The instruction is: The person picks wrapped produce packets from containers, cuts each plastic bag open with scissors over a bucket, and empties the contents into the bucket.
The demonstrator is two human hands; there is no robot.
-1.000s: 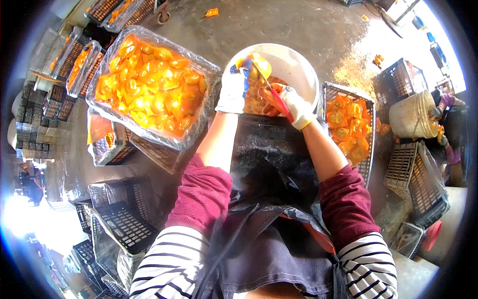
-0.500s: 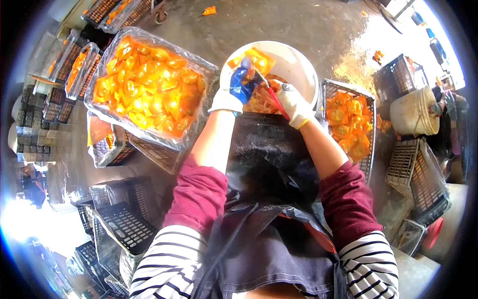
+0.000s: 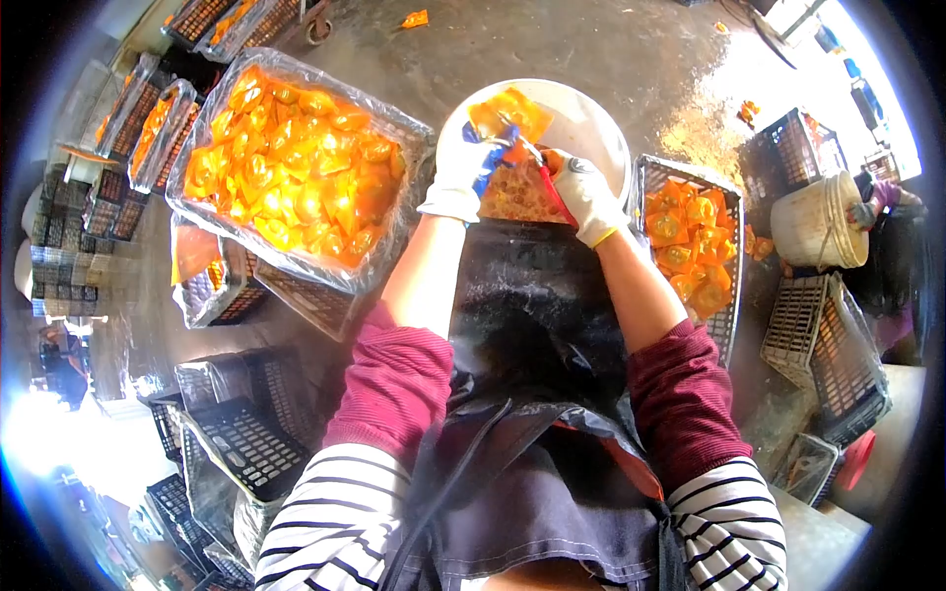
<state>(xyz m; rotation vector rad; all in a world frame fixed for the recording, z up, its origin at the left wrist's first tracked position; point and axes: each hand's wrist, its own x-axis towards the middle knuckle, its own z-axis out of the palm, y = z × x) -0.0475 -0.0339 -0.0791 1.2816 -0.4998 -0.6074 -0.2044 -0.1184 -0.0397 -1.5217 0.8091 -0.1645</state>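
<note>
Over a white tub (image 3: 609, 138), my left hand (image 3: 465, 177), in a white glove with blue fingers, pinches an orange square packet (image 3: 517, 111). My right hand (image 3: 583, 195), gloved in white, is wrapped round a red-handled tool with a slim metal end (image 3: 553, 193). The tool's metal end is close to my left fingertips; whether it touches the packet I cannot tell. Below my hands, a brownish-orange mass of small round pieces (image 3: 517, 202) lies in the tub. My fingers partly hide the tool's tip.
A large plastic-lined crate (image 3: 409, 138) heaped with orange packets stands at left. Another crate (image 3: 731, 271) with orange packets is at right. A cream bucket (image 3: 813, 225) stands farther right, beside another person's gloved hand (image 3: 863, 212). Black crates (image 3: 251, 448) are stacked at lower left.
The orange packet has turned slightly and shifted up and right. My left hand has turned slightly, and my right hand has shifted a little right with the tool. More of the tub's contents shows.
</note>
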